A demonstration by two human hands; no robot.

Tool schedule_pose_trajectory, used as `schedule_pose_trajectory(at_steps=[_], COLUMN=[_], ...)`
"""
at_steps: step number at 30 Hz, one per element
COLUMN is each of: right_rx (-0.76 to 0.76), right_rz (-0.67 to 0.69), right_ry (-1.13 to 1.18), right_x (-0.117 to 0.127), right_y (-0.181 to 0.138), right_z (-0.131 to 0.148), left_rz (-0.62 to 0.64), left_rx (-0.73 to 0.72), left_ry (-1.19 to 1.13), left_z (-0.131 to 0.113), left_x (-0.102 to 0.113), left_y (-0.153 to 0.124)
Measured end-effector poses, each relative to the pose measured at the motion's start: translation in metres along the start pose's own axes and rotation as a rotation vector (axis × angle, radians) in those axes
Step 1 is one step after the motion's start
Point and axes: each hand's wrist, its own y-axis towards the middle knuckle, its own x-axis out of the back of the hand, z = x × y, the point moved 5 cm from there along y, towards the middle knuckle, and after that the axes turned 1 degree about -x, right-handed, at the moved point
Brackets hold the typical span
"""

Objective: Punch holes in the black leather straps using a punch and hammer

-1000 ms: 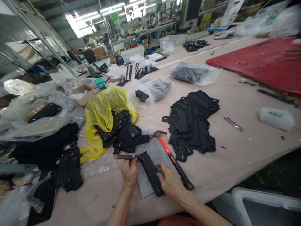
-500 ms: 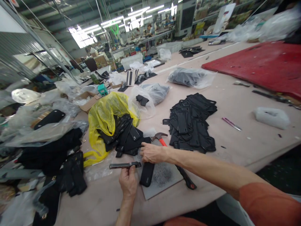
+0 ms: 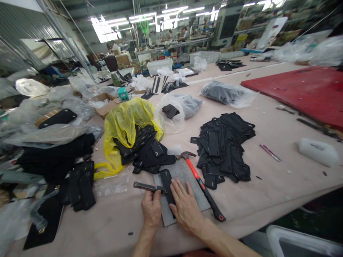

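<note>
My left hand (image 3: 151,210) is closed on a flat grey metal tool (image 3: 146,186) that points left, its tip meeting a long black leather piece (image 3: 166,180). That piece lies on a grey felt pad (image 3: 186,175) near the table's front edge. My right hand (image 3: 186,208) lies flat on the lower part of the black piece, fingers stretched out, pressing it onto the pad. A hammer with an orange and black handle (image 3: 199,182) rests along the pad's right side, untouched.
A yellow bag (image 3: 123,125) spilling black pieces lies behind the pad. A heap of black leather pieces (image 3: 225,146) sits to the right, with a small pen-like tool (image 3: 270,152), a white wad (image 3: 317,151) and a red mat (image 3: 297,89) beyond. Black fabric and plastic bags crowd the left.
My right hand reached out to the pile by the yellow bag, then came back and now lies flat on the black piece, which stands straighter on the pad. The left hand kept the metal tool.
</note>
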Motion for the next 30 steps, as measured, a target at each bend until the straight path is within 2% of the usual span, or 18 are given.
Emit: schedule_pose_trajectory(at_steps=[4,10,13,21,30], right_rx=[-0.010,-0.033,-0.038,0.022,0.004], right_rz=[-0.005,-0.024,-0.030,0.068,0.074], right_ry=[-0.011,-0.005,0.019,0.210,0.262], right_x=[0.000,-0.008,-0.005,0.015,0.016], right_y=[-0.009,-0.026,-0.030,0.002,0.004], right_z=[0.005,0.014,0.016,0.005,0.001], left_rz=[0.019,0.000,0.028,0.073,0.128], left_rx=[-0.039,-0.135,-0.160,-0.249,-0.334], left_ry=[0.013,0.038,0.066,0.092,0.091], left_z=[-0.001,-0.007,-0.007,-0.008,-0.010], left_x=[-0.002,-0.012,-0.016,-0.017,-0.026], left_y=[0.005,0.033,0.037,0.034,0.042])
